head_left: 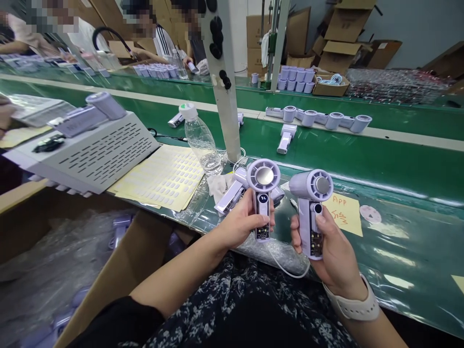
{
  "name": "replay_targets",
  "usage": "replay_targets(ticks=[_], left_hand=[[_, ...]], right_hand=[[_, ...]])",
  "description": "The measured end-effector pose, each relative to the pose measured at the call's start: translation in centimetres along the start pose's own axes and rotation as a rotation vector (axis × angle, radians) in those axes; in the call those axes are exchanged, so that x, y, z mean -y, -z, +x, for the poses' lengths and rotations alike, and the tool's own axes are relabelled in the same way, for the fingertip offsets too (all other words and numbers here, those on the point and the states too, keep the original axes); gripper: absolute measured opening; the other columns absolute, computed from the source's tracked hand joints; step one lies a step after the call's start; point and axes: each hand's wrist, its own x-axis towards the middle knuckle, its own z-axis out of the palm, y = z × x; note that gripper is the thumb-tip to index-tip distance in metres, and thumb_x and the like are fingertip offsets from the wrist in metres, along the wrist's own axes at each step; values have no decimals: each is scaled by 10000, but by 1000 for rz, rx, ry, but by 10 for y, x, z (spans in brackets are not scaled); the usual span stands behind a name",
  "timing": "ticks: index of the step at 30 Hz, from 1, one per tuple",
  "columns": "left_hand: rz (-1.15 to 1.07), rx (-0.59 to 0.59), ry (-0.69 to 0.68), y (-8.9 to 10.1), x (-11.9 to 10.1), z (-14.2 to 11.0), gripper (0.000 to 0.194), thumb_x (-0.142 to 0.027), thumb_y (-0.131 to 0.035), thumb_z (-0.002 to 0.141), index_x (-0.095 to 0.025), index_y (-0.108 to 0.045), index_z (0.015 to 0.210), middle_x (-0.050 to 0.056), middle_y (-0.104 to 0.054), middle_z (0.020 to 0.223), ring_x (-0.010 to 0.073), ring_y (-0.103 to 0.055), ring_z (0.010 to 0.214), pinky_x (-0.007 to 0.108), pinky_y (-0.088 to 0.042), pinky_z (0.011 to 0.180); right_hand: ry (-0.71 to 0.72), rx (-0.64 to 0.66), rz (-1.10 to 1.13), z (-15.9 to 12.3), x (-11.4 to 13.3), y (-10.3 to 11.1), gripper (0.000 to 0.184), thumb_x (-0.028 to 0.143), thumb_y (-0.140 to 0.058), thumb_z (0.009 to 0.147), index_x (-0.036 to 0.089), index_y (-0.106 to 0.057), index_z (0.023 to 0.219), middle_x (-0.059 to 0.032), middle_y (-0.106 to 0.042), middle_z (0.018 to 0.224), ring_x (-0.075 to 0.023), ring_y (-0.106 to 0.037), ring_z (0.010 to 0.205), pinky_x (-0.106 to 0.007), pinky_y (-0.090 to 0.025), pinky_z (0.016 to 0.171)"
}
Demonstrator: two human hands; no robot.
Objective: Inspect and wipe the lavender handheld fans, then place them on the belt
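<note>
My left hand (241,222) grips a lavender handheld fan (263,193) by its handle; its round head faces me and a small display on the handle is lit. My right hand (331,251) grips a second lavender fan (311,203), its head turned to the right and my thumb on the button. A thin white cable (286,266) hangs from the left fan. Behind my left hand another fan (232,193) lies on the green bench beside a white cloth (219,185).
Yellow sticker sheets (163,176), a clear water bottle (201,140) and a grey perforated metal box (94,150) sit to the left. A white post (226,82) rises ahead. More fans (315,118) lie along the green conveyor. A yellow note (344,212) is at right. Other people work across the line.
</note>
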Motion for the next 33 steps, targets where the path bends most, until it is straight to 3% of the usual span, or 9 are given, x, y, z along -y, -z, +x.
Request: replay_targets(ticks=[8,11,13,16,22,29,31,33], left_hand=[[50,-13,4,2,2,0,399,-222,-745,770,-194,-492,1076,21,-594,1018,151,-665,783,309,-557,698],[159,-36,37,1,0,-2,409,-245,-740,801,-194,-473,1106,75,-620,1135,195,-710,863,363,-572,782],[201,-45,78,-2,-3,-3,456,-272,-754,807,-196,-442,1131,109,-627,1186,218,-725,888,402,-577,819],[239,-49,105,-6,-6,-5,509,-298,-768,805,-199,-402,1144,139,-637,1206,225,-735,860,410,-587,791],[305,-76,125,-11,-9,-5,503,-272,-735,825,-199,-367,1160,145,-637,1217,216,-742,825,383,-595,723],[295,-69,139,-10,-9,-5,466,-245,-721,816,-203,-385,1136,127,-650,1187,229,-748,840,382,-598,729],[291,-69,128,-8,-7,-4,494,-290,-754,818,-208,-389,1141,120,-660,1174,220,-749,810,361,-593,705],[243,-65,113,-6,-4,-5,540,-451,-764,830,-223,-378,1132,101,-686,1112,197,-735,704,325,-573,613]], right_hand=[[-16,0,41,-3,-3,4,315,516,-679,950,224,-622,1054,-45,-689,850,-144,-597,564,-226,-513,466],[-60,71,85,-4,-2,6,498,663,-613,954,176,-720,953,-74,-694,858,-148,-607,580,-240,-536,498],[-83,78,110,-5,-2,9,541,690,-604,949,173,-765,955,-90,-716,893,-175,-652,658,-271,-591,605],[-92,-26,126,-5,-3,12,440,635,-678,927,221,-785,1032,-81,-749,973,-213,-700,790,-321,-624,757],[-111,-155,119,-5,-7,12,405,589,-808,833,218,-796,996,-78,-762,900,-229,-696,770,-322,-627,702],[-63,-181,83,-4,-9,10,402,569,-831,822,214,-787,1004,-71,-758,956,-226,-688,803,-314,-624,704],[-44,-177,73,-4,-9,9,367,552,-817,843,221,-781,999,-66,-758,954,-237,-696,791,-343,-630,706],[-28,-165,78,-5,-9,7,333,531,-815,851,230,-780,988,-61,-756,910,-262,-706,787,-387,-636,722]])
